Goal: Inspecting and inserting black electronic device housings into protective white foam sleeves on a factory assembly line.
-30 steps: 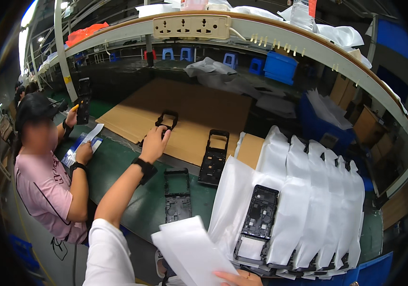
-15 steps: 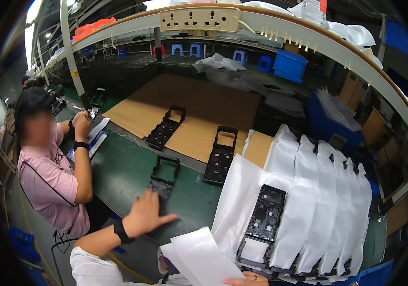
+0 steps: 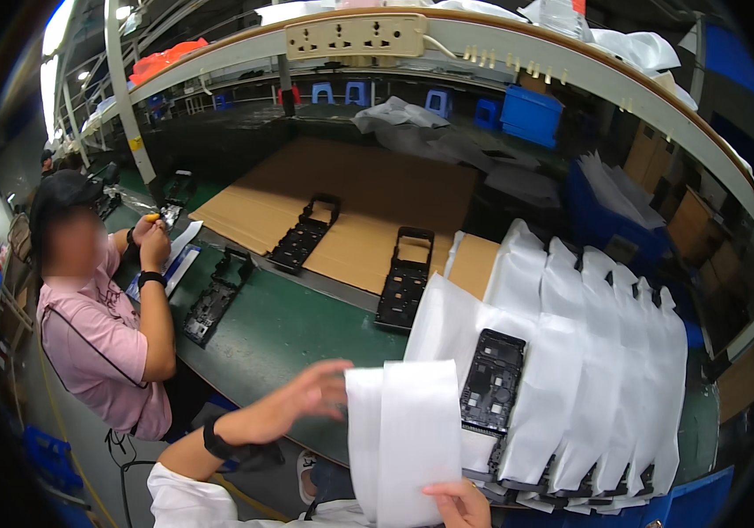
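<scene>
White foam sleeve bag point(image 3: 412, 436) — right hand point(image 3: 458, 502) pinches its lower edge, left hand point(image 3: 306, 398) open-fingered at its left edge; green worktop point(image 3: 280, 330) bare just beyond — black plastic frame point(image 3: 491, 380) adjacent.

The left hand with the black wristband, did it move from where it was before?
Yes. The left hand came back from the black frames on the cardboard, over the green belt, to the white foam bag that the right hand holds.
</scene>
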A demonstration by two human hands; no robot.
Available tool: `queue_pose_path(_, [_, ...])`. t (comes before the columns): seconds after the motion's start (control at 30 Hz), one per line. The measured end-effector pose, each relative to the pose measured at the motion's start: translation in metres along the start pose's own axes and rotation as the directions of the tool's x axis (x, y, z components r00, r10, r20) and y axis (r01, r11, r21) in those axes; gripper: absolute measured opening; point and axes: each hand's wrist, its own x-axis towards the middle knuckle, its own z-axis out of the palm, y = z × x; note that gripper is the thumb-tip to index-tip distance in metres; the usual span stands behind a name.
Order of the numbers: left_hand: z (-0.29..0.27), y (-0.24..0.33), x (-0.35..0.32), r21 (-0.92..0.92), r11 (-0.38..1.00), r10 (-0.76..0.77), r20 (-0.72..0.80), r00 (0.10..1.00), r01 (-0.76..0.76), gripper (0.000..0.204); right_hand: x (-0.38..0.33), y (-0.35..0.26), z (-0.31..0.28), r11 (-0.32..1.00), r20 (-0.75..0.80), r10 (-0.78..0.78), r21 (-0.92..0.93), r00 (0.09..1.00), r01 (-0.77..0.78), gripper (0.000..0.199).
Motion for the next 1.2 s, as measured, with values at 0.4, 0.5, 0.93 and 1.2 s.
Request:
queue_pose_path(0.4, [0.012, 0.001, -0.018, 0.819, 0.545, 0.407, -0.443, 0.798, 0.177, 0.025, 0.054, -0.014, 0.066, 0.652, 0.066, -0.647, -0.470, 0.760, 0.595, 0.040])
queue_pose_path(0.5, [0.007, 0.003, -0.010, 0.864, 0.392, 0.259, -0.434, 0.863, 0.317, 0.027, 0.053, -0.009, 0.083, 0.632, 0.372, -0.559, -0.388, 0.741, 0.671, 0.036])
queue_pose_path(0.93, [-0.003, 0.002, 0.005, 0.931, 0.291, 0.107, -0.262, 0.959, 0.222, 0.033, 0.062, 0.027, 0.116, 0.495, 0.314, -0.495, -0.664, 0.810, 0.560, 0.057])
queue_pose_path(1.2, [-0.024, -0.003, 0.000, 0.830, 0.485, 0.269, -0.441, 0.856, 0.275, 0.028, 0.047, 0.040, 0.096, 0.573, 0.294, -0.209, -0.736, 0.933, 0.360, 0.041])
